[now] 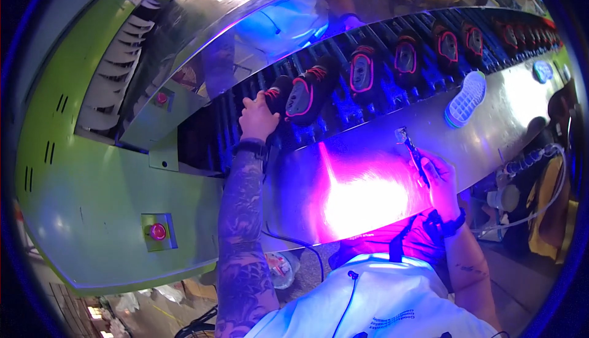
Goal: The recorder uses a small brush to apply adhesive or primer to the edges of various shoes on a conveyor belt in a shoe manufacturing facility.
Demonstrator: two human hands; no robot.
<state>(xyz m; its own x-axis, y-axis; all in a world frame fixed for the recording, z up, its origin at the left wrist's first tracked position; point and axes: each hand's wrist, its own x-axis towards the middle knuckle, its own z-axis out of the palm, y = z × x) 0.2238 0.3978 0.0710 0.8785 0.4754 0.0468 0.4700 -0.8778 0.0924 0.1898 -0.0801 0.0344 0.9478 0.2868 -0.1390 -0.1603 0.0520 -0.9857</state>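
At the conveyor's left end, my left hand (pixel 257 119) grips a dark shoe upper (pixel 280 88) with red laces, its fingers around the near side. Just right of it lies another dark shoe upper (pixel 300 97), its pink-edged grey underside showing. My right hand (pixel 440 181) is closed around the dark handle of a small brush (pixel 415 155), whose pale head points away from me above the metal ledge. Farther right on that ledge rests a pale shoe sole (pixel 467 97) with a patterned face, touched by neither hand.
More shoe uppers (pixel 362 73) stand in a row along the dark slatted conveyor (pixel 340 117). The shiny metal ledge (pixel 294 184) glows pink under bright light. At left is a green machine housing (pixel 92 197) with a red button (pixel 157 232). Another sole (pixel 542 71) lies far right.
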